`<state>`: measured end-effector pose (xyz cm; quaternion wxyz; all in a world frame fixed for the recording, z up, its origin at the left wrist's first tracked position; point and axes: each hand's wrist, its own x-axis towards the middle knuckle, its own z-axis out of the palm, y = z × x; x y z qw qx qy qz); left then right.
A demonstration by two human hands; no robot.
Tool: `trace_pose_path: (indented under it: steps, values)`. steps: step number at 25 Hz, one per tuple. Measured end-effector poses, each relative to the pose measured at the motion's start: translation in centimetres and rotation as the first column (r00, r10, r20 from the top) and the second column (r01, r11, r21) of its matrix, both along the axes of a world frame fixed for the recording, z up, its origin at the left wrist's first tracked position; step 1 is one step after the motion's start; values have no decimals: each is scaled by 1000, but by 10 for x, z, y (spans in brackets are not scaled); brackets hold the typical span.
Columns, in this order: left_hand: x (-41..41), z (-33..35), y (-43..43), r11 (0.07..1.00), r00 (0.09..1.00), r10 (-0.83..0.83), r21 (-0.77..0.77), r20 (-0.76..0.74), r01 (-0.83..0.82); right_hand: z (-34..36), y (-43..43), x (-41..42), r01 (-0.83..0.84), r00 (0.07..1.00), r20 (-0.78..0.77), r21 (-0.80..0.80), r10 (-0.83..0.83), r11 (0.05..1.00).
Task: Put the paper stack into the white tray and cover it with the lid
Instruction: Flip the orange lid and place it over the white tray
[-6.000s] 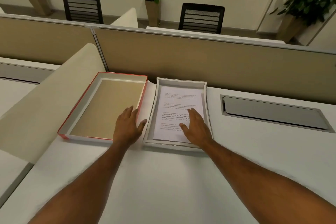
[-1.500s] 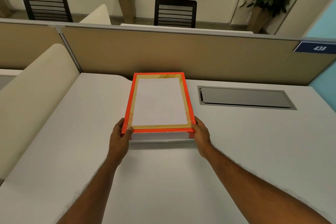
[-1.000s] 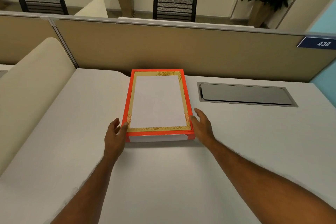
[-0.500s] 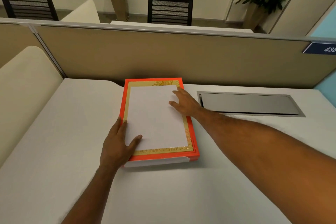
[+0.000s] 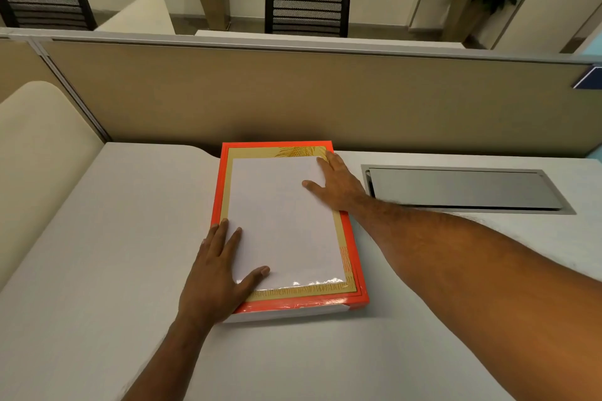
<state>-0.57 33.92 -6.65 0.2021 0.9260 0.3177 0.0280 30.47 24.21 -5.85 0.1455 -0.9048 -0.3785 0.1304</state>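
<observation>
The orange-rimmed lid (image 5: 283, 225), with a white panel and a tan border on top, sits over the white tray (image 5: 293, 312). Only a thin white strip of the tray shows under the lid's near edge. The paper stack is hidden inside. My left hand (image 5: 218, 273) lies flat on the lid's near left corner, fingers spread. My right hand (image 5: 335, 185) lies flat on the far right corner, fingers apart. Neither hand grips anything.
The box rests on a white desk (image 5: 97, 270) against a tan partition (image 5: 293, 98). A grey cable hatch (image 5: 465, 189) is set into the desk to the right. A cream curved divider (image 5: 39, 153) stands at the left. Chairs and potted plants are beyond the partition.
Six seconds ago the lid lay upturned beside the open tray with paper. It now covers the tray. Over the last second my hands moved from its near corners onto its top.
</observation>
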Motion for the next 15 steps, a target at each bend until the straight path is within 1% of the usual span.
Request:
trace_pose_path:
  steps: [3, 6, 12, 13, 14, 15]
  values:
    - [-1, -3, -1, 1000, 1000, -6, 2, 5, 6, -8, 0, -2, 6, 1000, 29, 34, -7, 999]
    - [0, -6, 2, 999, 1000, -26, 28, -9, 26, -12, 1, -2, 4, 999, 43, 21, -5, 1000]
    - [0, -5, 2, 999, 999, -38, 29, -17, 39, 1, 3, -1, -62, 995, 69, -139, 72, 988]
    - [0, -5, 2, 999, 999, -40, 31, -19, 40, 5, 2, -4, -63, 996, 55, -146, 71, 987]
    - [0, -4, 2, 999, 999, -42, 31, -26, 43, 8, -1, -9, -53, 998, 23, -123, 56, 991]
    - [0, -4, 2, 999, 999, -42, 32, -33, 43, 8, -7, -19, -29, 999, -16, -67, 28, 997]
